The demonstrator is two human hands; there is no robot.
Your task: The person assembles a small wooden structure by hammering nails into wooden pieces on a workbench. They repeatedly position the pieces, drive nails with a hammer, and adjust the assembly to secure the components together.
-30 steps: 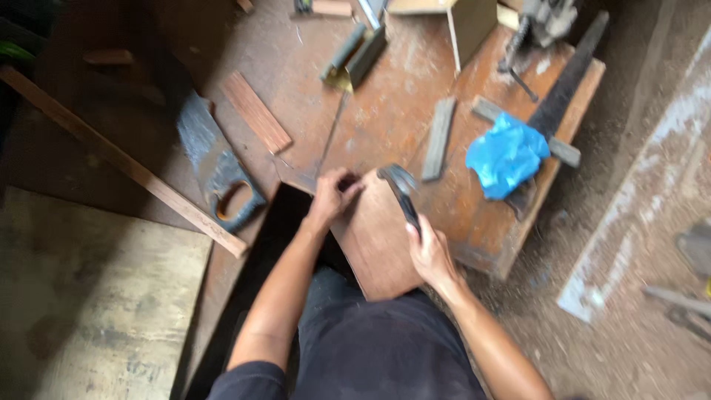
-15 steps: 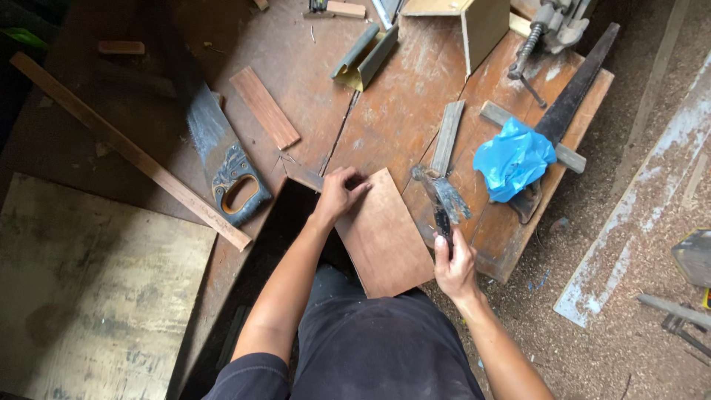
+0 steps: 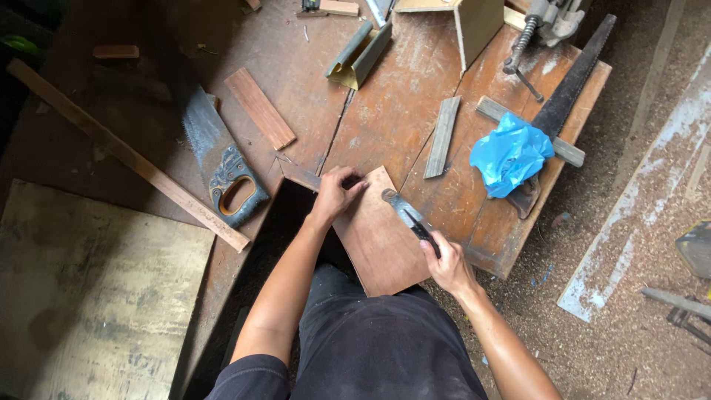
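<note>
My left hand (image 3: 337,192) presses on the far corner of a brown wooden board (image 3: 381,241) that lies tilted over the edge of a low wooden worktable (image 3: 385,111). In my right hand (image 3: 446,264) is a hammer (image 3: 409,215) with a dark handle, its metal head resting near the board's right edge. The fingers of my left hand are curled at the board's corner; I cannot tell whether they pinch something small there.
A handsaw (image 3: 218,159) lies left of the board, a long wooden strip (image 3: 126,155) beyond it. On the table are a short plank (image 3: 259,108), a grey slat (image 3: 442,137), a blue plastic bag (image 3: 511,153) on a second saw (image 3: 566,96), and a clamp (image 3: 544,22). Plywood sheet (image 3: 89,289) at lower left.
The hammer swung away to the right of the board half a second ago and has come back down to the board's right edge. My left hand stayed at the corner.
</note>
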